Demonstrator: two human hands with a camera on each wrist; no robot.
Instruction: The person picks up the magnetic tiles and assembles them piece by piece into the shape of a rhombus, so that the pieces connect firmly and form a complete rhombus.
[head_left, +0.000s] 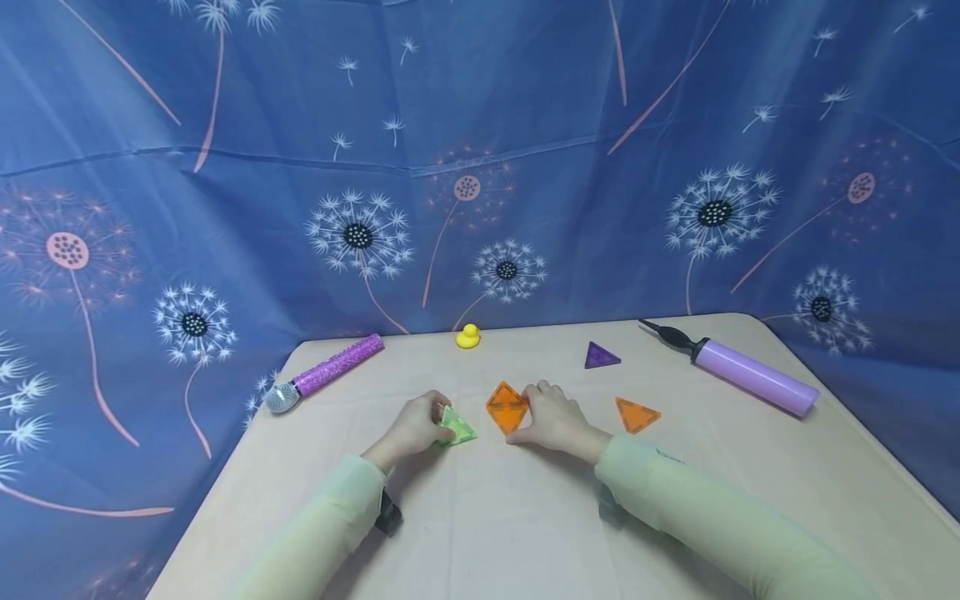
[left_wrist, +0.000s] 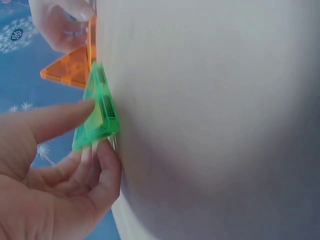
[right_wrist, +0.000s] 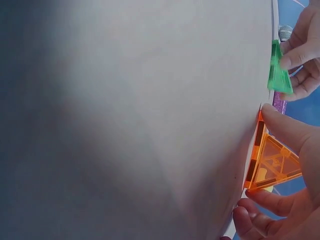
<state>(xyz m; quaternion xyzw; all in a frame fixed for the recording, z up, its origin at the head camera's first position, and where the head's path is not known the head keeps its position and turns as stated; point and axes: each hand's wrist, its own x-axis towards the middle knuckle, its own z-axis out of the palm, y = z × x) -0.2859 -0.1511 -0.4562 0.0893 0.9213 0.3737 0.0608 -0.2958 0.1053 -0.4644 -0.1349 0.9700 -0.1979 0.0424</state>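
Observation:
My left hand (head_left: 414, 427) pinches a green see-through triangular magnetic tile (head_left: 461, 427) between thumb and fingers. In the left wrist view the green tile (left_wrist: 98, 112) is tilted, its thick edge close to the tabletop; whether it is one tile or two together I cannot tell. Just to the right, my right hand (head_left: 557, 419) grips a pair of orange triangular magnetic tiles (head_left: 506, 408) that meet along an edge. The right wrist view has one orange tile (right_wrist: 275, 162) raised from the other, with the thumb at one corner and a finger at another.
A purple triangular tile (head_left: 600, 357) and a loose orange triangular tile (head_left: 636, 415) lie to the right. Along the back are a glittery purple microphone (head_left: 333, 368), a yellow rubber duck (head_left: 468, 337) and a purple hand pump (head_left: 753, 379). Behind the table (head_left: 510, 525) hangs a blue dandelion-print cloth (head_left: 585, 208).

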